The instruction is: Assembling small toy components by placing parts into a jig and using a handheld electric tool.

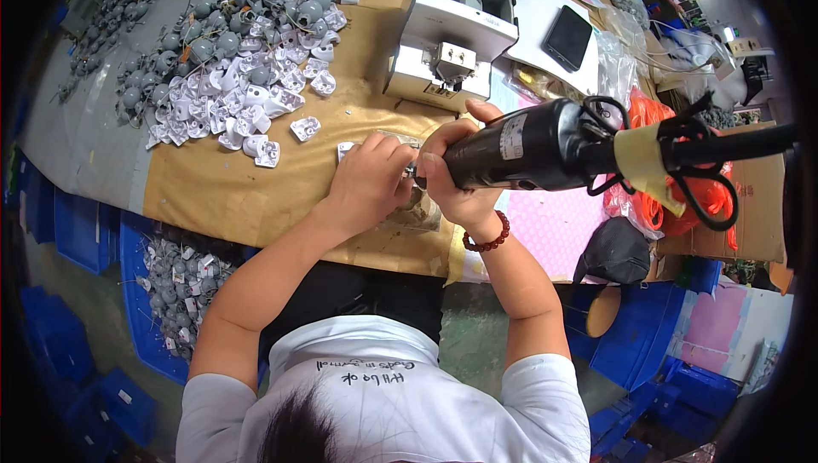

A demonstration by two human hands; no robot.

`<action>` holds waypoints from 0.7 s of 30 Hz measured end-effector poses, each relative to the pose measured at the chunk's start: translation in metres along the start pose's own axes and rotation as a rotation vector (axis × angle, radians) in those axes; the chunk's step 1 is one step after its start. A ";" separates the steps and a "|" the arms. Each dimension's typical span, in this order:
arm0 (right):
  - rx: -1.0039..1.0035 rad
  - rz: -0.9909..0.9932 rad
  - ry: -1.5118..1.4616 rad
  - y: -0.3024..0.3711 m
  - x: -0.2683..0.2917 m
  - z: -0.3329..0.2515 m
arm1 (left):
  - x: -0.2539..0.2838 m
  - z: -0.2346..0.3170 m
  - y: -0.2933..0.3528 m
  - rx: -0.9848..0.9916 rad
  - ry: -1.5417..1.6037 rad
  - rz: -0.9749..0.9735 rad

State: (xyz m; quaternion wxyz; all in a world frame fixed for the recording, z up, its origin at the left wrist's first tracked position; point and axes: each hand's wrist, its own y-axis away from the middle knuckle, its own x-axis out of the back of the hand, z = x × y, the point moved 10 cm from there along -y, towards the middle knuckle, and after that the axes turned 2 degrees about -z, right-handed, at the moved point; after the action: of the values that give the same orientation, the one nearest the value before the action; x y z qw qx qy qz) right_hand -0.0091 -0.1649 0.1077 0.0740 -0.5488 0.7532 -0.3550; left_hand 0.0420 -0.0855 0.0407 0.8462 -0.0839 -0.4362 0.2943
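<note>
My right hand [460, 184] is wrapped round a black electric screwdriver [515, 148], which lies tilted with its cable end to the right. Its tip points left, toward the fingers of my left hand [362, 184]. Those fingers are bent and pressed together over a small block [417, 212] on the table; what they hold is hidden beneath them. A bit of a white plastic part [344, 150] peeks out beside the left fingertips. Farther left lies a loose white plastic housing [305, 128], next to a heap of similar white housings [247, 109].
Grey round parts with wires [230, 37] are heaped at the far left. A white box-shaped machine [456, 24] stands beyond my hands. To the right are a phone [568, 39], an orange-red bag [648, 114] and a black pouch [615, 252]. A blue bin [141, 327] holds more grey parts below the table edge.
</note>
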 end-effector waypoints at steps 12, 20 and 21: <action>-0.071 0.045 -0.130 0.001 0.001 0.007 | -0.002 -0.001 0.002 0.027 -0.007 -0.010; -0.408 0.394 -0.358 -0.006 0.044 0.035 | 0.000 -0.003 0.006 0.079 -0.081 -0.036; -0.471 0.445 -0.274 -0.006 0.059 0.042 | 0.001 -0.005 0.008 0.095 -0.082 -0.048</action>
State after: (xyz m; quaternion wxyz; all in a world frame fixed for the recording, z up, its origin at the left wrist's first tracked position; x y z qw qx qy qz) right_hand -0.0057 -0.2365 0.0966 0.1213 -0.4157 0.8987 -0.0695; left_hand 0.0430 -0.0784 0.0351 0.8375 -0.0212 -0.4579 0.2973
